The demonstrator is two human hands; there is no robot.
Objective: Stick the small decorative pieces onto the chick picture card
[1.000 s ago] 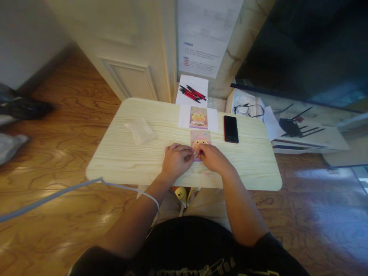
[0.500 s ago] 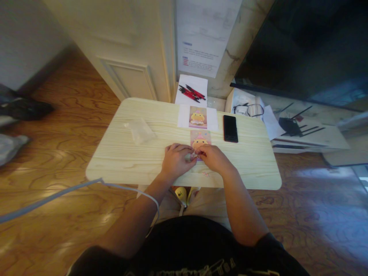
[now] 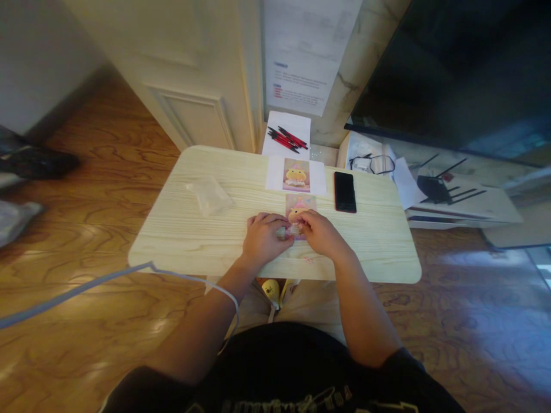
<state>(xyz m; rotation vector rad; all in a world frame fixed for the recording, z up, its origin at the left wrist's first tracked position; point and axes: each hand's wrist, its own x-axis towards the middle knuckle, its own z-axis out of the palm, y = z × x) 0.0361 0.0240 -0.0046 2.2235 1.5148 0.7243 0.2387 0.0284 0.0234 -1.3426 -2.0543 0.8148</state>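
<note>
A small picture card (image 3: 301,202) with a yellow cartoon figure in a pink hat lies near the middle of the table. Its lower part is partly covered by both hands. My left hand (image 3: 263,238) rests at the card's lower left, fingers stretched out and thumb apart from them, with a pale greenish patch showing in the gap. Over the card's right side, my right hand (image 3: 319,232) has its fingers pinched together; whatever is in them is hidden. Small pink bits (image 3: 308,260) lie on the table below my right hand.
On the wooden-topped table (image 3: 172,241) are a clear plastic bag (image 3: 210,196), a black phone (image 3: 345,192) and a white sheet with a similar picture (image 3: 297,175). Red pens (image 3: 287,139) lie on paper behind. A grey cable (image 3: 107,280) crosses my left forearm.
My right hand has shifted slightly up and right, away from my left fingertips, and more of the card's lower part shows between the hands. My left hand stays nearly still.
</note>
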